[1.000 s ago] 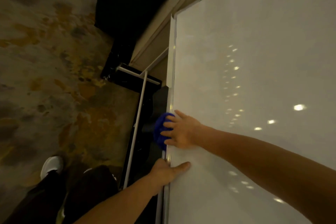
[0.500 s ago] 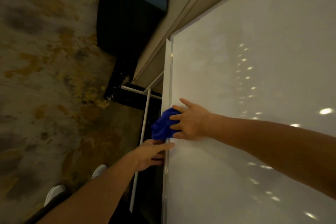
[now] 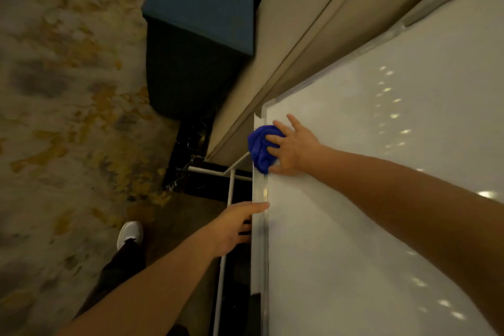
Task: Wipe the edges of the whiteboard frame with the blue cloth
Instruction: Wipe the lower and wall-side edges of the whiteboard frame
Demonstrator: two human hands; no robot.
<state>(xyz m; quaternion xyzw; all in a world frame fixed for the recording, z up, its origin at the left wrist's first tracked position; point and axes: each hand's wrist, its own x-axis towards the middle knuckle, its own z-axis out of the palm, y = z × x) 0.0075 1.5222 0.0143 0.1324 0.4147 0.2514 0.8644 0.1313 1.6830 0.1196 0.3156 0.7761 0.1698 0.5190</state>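
The whiteboard (image 3: 368, 199) fills the right side of the view. Its pale metal frame edge (image 3: 259, 254) runs down the middle. My right hand (image 3: 294, 146) presses a bunched blue cloth (image 3: 260, 147) against that edge, a little below the frame's far corner (image 3: 260, 117). My left hand (image 3: 234, 229) grips the same edge lower down, thumb on the board face and fingers curled behind the frame.
A white stand tube (image 3: 230, 191) runs beside the frame over a dark base (image 3: 207, 180). A dark box with a teal top (image 3: 201, 8) stands beyond, against a beige wall (image 3: 286, 49). Patterned carpet (image 3: 68, 90) lies left; my white shoe (image 3: 130, 234) is below.
My right hand has slid the blue cloth along the frame edge toward the far corner. My left hand has shifted up the edge behind it.
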